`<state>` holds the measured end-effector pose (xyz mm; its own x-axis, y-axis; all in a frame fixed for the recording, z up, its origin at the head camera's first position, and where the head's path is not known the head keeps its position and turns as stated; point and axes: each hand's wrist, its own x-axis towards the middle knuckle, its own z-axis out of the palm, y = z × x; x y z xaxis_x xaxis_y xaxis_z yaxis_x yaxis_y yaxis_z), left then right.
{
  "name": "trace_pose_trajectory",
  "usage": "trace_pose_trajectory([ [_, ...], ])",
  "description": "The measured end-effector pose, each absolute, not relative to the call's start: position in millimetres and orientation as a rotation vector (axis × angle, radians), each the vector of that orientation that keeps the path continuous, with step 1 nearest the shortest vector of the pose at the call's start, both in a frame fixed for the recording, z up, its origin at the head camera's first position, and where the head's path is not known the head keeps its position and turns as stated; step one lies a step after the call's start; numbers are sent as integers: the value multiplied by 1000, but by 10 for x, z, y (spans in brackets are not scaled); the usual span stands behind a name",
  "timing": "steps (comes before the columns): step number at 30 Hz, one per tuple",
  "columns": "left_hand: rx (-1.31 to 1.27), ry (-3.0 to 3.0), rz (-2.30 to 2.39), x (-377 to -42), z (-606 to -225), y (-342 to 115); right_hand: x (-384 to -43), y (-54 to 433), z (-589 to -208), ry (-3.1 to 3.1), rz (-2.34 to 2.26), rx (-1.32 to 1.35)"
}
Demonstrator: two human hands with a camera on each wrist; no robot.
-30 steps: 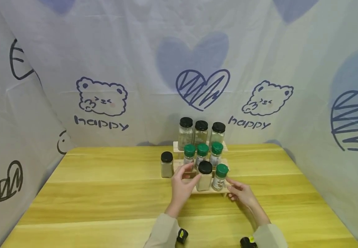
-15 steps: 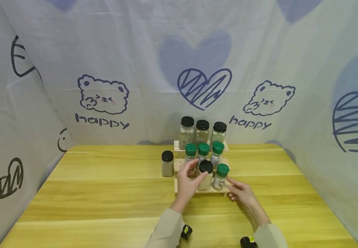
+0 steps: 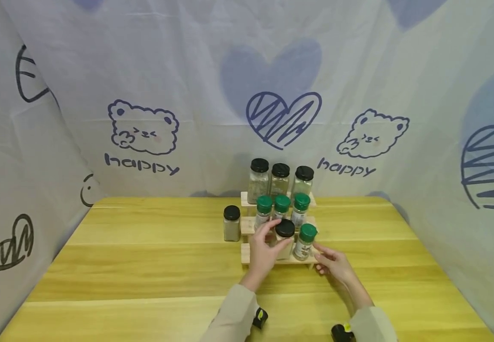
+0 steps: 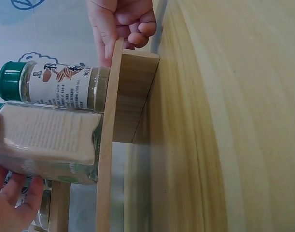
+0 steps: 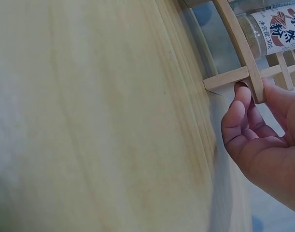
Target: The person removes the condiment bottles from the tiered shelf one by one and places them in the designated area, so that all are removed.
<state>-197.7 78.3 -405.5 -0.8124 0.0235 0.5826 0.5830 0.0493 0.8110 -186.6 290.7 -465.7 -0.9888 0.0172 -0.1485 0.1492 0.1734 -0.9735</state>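
Note:
In the head view my left hand [image 3: 263, 254] grips a square glass spice jar [image 3: 284, 249] with a black lid, filled with pale powder. The jar is upright on the lowest step of a wooden spice rack [image 3: 247, 255], its base right at the board in the left wrist view. Beside it stands a labelled green-capped spice bottle [image 4: 60, 86]. My right hand [image 3: 337, 267] pinches the right end of that lowest step between thumb and curled fingers, as the right wrist view shows at the board's end [image 5: 256, 92].
Three green-capped bottles [image 3: 300, 204] stand on the middle step, and three black-lidded jars [image 3: 259, 183] on the top one. Left of the rack another black-lidded jar [image 3: 232, 225] stands on the wooden table [image 3: 144, 266]. A printed cloth [image 3: 208, 118] hangs behind.
My left hand has moved slightly right and closer around the black-lidded jar, baring the left end of the lowest step. My right hand stays at the rack's right end. The head view has shifted slightly.

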Motion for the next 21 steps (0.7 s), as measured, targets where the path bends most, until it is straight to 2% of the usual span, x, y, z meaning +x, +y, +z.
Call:
trace_pose_trajectory([
  [6,-637,-1866,-1755,-1947,-4004,762,-1869,2892,-4655,2313,-1965,172],
  [14,-604,-1893,-1817,-2068,-4221,754,-1863,2897,-4640,2308,-1977,163],
  [21,-627,-1876,-1810,-1870,-4008,621,-1852,2906,-4642,2290,-1973,180],
])
